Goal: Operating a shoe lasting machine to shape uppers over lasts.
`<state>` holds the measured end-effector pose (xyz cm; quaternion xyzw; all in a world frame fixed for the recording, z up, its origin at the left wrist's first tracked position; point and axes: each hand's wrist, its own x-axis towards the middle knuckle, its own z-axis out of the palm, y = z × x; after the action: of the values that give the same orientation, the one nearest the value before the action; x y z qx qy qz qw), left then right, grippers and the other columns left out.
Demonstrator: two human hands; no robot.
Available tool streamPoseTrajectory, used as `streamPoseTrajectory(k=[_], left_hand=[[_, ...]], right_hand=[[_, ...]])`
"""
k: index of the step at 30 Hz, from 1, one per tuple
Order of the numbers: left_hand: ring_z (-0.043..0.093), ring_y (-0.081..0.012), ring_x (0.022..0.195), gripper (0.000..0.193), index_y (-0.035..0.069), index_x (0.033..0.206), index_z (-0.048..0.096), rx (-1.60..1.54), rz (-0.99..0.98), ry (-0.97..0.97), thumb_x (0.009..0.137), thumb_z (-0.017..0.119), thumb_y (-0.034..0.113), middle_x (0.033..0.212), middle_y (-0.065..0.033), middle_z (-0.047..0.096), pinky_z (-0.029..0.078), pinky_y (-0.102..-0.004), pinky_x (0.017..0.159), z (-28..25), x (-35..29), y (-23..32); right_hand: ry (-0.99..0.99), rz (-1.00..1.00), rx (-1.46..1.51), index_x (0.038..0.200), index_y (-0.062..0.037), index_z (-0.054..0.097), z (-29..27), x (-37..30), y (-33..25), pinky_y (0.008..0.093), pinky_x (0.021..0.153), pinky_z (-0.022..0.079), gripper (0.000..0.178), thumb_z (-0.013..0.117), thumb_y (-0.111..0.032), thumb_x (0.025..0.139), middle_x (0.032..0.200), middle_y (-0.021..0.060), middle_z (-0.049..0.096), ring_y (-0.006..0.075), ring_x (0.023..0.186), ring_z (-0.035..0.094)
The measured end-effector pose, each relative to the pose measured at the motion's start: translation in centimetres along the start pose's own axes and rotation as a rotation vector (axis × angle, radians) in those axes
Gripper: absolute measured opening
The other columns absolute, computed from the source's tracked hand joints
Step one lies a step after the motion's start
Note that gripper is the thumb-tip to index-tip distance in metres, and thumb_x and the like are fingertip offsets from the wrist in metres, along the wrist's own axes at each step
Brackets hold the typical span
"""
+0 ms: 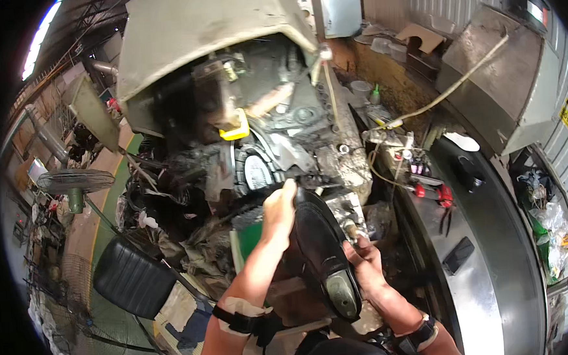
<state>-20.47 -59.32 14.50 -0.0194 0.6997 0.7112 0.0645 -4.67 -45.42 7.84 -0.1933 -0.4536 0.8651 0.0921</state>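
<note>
A black shoe is held upright between my two hands, its toe end away from me. At its near end a greyish-green shoe last shows in the opening. My left hand grips the toe end from the left, thumb up along the edge. My right hand is closed on the right side, nearer the heel; some fingers are hidden behind the shoe. Just beyond stands a machine under a big beige hood. Inside it is a yellow part, and a pale, sole-shaped piece lies below that.
On the right runs a conveyor belt with a dark flat box and a red-handled tool by its edge. To the left are a black chair seat and a standing fan. A grey metal box stands far right.
</note>
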Motion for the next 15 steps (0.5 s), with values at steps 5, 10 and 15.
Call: streamPoseTrajectory(k=[5,10,15], left_hand=[[0.057,-0.0107,0.092,0.039,-0.001,0.113,0.071,-0.200,0.110,0.158,0.098,0.064,0.034,0.100,-0.0018,0.068,0.044,-0.0286,0.086,-9.7,1.3,-1.3],[0.067,-0.0206,0.096,0.032,0.000,0.111,0.068,-0.672,-0.181,0.082,0.097,0.064,0.028,0.109,-0.0085,0.071,0.054,-0.0354,0.086,-11.4,-1.5,-3.0],[0.067,-0.0225,0.095,0.027,0.000,0.108,0.067,-0.759,-0.220,0.183,0.096,0.068,0.024,0.107,-0.0105,0.070,0.054,-0.0366,0.087,-11.2,1.4,-4.4]], right_hand=[[-0.084,0.052,0.173,0.122,-0.0066,0.061,8.4,5.0,2.5,0.0283,0.067,0.054,0.029,0.071,-0.014,0.095,0.096,0.0014,0.068,0.0112,0.076,0.062],[-0.100,0.043,0.246,0.136,-0.0058,0.054,12.7,9.0,4.0,0.0314,0.077,0.057,0.044,0.069,-0.009,0.095,0.113,0.0075,0.067,0.0150,0.091,0.065],[-0.048,0.068,0.172,0.148,-0.0017,0.041,14.2,12.9,5.4,0.0336,0.089,0.054,0.059,0.068,-0.009,0.095,0.138,0.0124,0.053,0.0190,0.112,0.058]])
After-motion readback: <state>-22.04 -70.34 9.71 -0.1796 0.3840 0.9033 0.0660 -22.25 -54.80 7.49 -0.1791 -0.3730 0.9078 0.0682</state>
